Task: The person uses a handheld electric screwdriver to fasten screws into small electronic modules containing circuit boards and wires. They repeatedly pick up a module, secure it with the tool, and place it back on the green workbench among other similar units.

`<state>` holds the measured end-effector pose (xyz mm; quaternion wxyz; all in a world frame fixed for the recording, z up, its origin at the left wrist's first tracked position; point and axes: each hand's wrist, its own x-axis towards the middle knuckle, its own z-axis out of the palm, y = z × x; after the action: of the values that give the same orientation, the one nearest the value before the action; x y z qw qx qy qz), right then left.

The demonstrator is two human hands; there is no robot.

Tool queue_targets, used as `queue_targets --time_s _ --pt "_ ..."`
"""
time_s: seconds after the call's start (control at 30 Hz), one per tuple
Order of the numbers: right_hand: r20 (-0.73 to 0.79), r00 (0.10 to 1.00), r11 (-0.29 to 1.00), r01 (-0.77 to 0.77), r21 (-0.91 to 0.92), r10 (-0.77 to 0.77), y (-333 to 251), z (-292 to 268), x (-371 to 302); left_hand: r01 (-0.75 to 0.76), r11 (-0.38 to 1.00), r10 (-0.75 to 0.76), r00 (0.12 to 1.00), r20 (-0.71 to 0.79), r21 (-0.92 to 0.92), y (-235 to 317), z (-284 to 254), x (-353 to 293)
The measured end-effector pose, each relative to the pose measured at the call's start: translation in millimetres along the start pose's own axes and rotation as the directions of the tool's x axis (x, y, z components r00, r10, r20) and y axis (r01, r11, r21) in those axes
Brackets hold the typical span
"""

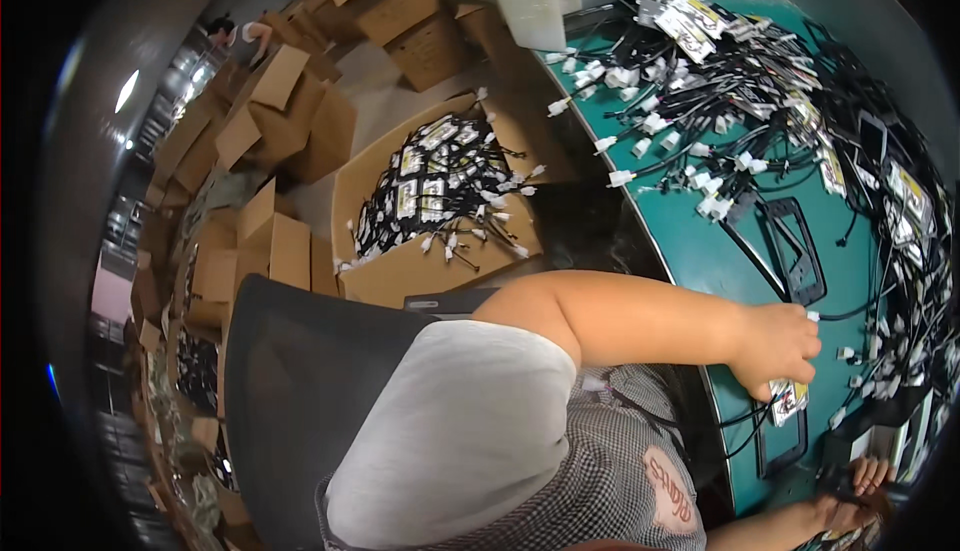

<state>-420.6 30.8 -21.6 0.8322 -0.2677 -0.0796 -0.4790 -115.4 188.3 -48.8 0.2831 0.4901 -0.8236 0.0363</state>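
- Pale grey sleeve (450, 431) sits nearest the camera, left of the labelled module (789, 406), which serves as landmark; the left forearm reaches across to it.
- Left hand (780, 349) is closed on the module, fingers over its upper end, so that hand is clearly the nearer.
- Module's exposed part points down-picture from those fingers, on the right hand's side; its full long axis is covered, so I cannot tell it exactly.
- Right hand (862, 486) lies below and right of the module, apart from it, fingers bent near dark objects; whether it grips one, I cannot tell.
- Black frame (785, 464) lies just below the module; black cables (705, 422) trail left of it.
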Motion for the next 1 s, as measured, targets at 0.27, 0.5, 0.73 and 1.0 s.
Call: queue_targets --time_s 0.27,0.5,0.73,1.0 --pt "0.032 0.997 0.998 0.067 -0.016 -0.066 -5 -3 -3 -0.020 1.000 0.020 1.000 0.001 0.015 1 -1 10" --pt "0.150 0.987 0.996 0.072 -0.054 -0.063 5 -14 4 0.188 0.963 -0.201 0.978 -0.052 -0.191 -24 -36 -8" --pt "0.088 0.981 0.981 0.180 -0.075 -0.173 2 -2 -3 0.082 0.981 -0.057 0.988 0.142 -0.175 13 -6 25" --pt "0.118 0.980 0.987 0.161 -0.021 -0.158 -9 -10 -4 0.022 0.994 0.001 0.976 0.216 -0.102 28 41 35"
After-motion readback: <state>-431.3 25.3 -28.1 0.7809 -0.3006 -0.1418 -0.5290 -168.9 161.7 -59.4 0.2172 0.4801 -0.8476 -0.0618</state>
